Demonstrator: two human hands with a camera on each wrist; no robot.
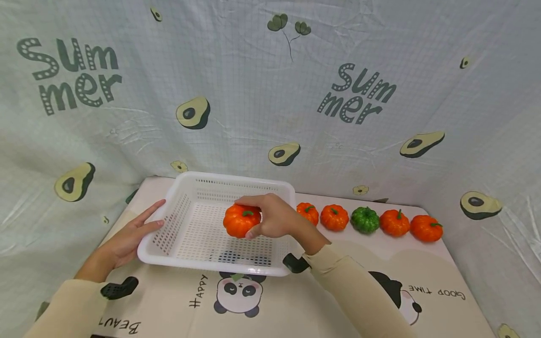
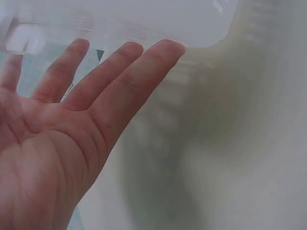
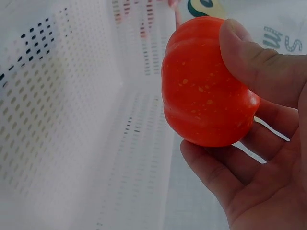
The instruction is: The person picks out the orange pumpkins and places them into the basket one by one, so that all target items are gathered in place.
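A small orange pumpkin point(image 1: 239, 221) with a green stem is held in my right hand point(image 1: 275, 217), thumb on one side and fingers on the other. In the head view it overlaps the inside of a white perforated plastic basket point(image 1: 203, 268). The right wrist view shows the pumpkin's smooth, speckled underside point(image 3: 204, 91), with the basket's holed wall point(image 3: 139, 110) beside it. My left hand point(image 1: 132, 238) is at the basket's left end, its fingers straight and spread. In the left wrist view those fingertips point(image 2: 165, 48) are right at the basket's edge.
Right of the basket, several more pumpkins stand in a row along the table's back edge: orange ones point(image 1: 335, 218) and one green point(image 1: 365, 220). A patterned cloth point(image 1: 236, 141) hangs close behind the table point(image 1: 338, 295). Printed pandas and words decorate the tabletop.
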